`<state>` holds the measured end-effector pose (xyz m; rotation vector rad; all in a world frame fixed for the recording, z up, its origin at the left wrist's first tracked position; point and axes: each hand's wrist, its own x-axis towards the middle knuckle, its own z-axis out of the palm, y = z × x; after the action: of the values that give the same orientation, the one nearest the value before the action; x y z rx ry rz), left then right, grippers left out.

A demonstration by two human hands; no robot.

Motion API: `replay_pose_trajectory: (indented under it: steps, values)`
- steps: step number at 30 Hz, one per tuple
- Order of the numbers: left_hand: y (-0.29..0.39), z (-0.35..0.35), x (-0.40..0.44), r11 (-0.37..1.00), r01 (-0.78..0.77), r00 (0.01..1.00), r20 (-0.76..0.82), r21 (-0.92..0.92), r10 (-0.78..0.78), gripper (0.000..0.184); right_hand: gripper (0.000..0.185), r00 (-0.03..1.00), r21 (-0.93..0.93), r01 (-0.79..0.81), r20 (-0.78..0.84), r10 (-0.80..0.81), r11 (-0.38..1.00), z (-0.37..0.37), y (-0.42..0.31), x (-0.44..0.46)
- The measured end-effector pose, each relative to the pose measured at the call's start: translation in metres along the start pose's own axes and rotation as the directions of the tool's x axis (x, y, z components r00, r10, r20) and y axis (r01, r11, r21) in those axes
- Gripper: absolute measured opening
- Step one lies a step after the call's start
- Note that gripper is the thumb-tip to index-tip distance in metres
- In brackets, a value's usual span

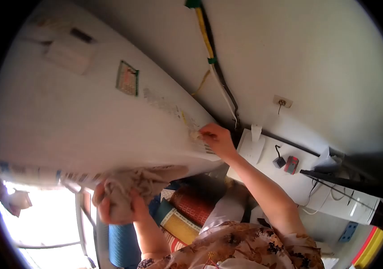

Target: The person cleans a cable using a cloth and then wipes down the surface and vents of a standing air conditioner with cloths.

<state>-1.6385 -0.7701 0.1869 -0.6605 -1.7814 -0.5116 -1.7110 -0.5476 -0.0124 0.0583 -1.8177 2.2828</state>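
A crumpled beige cloth (126,190) is bunched in my left hand (135,206), with my fingers wrapped round it beside the lower edge of a large white surface (88,130). My right hand (214,136) is against the right part of that surface, its fingers pinched together at a small pale patch near some faded printing. What the fingertips hold there, if anything, is too small to make out. A small printed sticker (128,78) is on the same surface, up and left of my right hand.
On the right, a white desk (263,145) holds a black adapter (279,162), a red-and-grey object (291,165) and a dark screen. Cables run down the wall beside an outlet (283,101). Rolled materials (191,206) lie below, near a bright window (43,219).
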Motion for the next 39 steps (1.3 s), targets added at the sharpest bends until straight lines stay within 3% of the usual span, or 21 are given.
replay_pose_trajectory:
  steps: [2, 5, 7, 9, 12, 15, 24, 33, 37, 39]
  values:
    - [-0.002, 0.0, -0.003, 0.998, -0.024, 0.999, 0.024, 0.05, 0.023, 0.062, 0.012, 0.958, 0.024, -0.162, -0.235, 0.163, 0.987, -0.024, 0.019, -0.014]
    - [-0.003, -0.004, -0.016, 0.986, -0.036, 0.998, 0.047, 0.164, 0.029, 0.062, 0.012, 0.915, 0.113, -0.17, -0.351, 0.199, 0.979, -0.05, 0.073, -0.037]
    - [-0.004, -0.005, -0.032, 0.985, -0.01, 1.0, 0.025, 0.175, 0.005, 0.062, 0.01, 0.915, 0.092, -0.228, -0.32, 0.246, 0.969, -0.052, 0.088, -0.051]
    - [-0.012, -0.004, -0.046, 0.988, 0.115, 0.993, -0.053, 0.106, -0.11, 0.054, 0.008, 0.912, 0.043, -0.255, -0.32, 0.256, 0.966, -0.047, 0.105, -0.064]
    - [-0.01, 0.019, -0.059, 0.998, 0.031, 0.998, -0.056, 0.058, -0.027, 0.051, 0.006, 0.896, 0.003, -0.246, -0.38, 0.229, 0.969, -0.038, 0.137, -0.075]
    - [-0.018, 0.005, -0.075, 0.991, 0.109, 0.992, -0.07, 0.077, -0.103, 0.06, 0.011, 0.881, -0.003, -0.281, -0.398, 0.257, 0.96, -0.04, 0.168, -0.08]
    - [-0.029, 0.007, -0.088, 0.99, 0.073, 0.997, -0.039, 0.121, -0.069, 0.052, 0.023, 0.962, -0.482, -0.163, -0.273, 0.029, 0.861, -0.043, 0.193, -0.079]
    - [-0.031, 0.009, -0.086, 0.988, 0.055, 0.998, -0.007, 0.143, -0.054, 0.048, 0.023, 0.997, -0.422, -0.025, -0.074, -0.007, 0.906, -0.039, 0.209, -0.073]
    - [-0.032, 0.01, -0.085, 0.989, 0.057, 0.998, 0.0, 0.139, -0.057, 0.047, 0.008, 0.988, -0.072, -0.138, -0.082, 0.132, 0.988, -0.028, 0.184, -0.079]
    - [-0.034, 0.011, -0.085, 0.99, 0.058, 0.998, 0.013, 0.131, -0.06, 0.046, 0.008, 0.991, -0.105, -0.115, -0.087, 0.106, 0.988, -0.028, 0.184, -0.079]
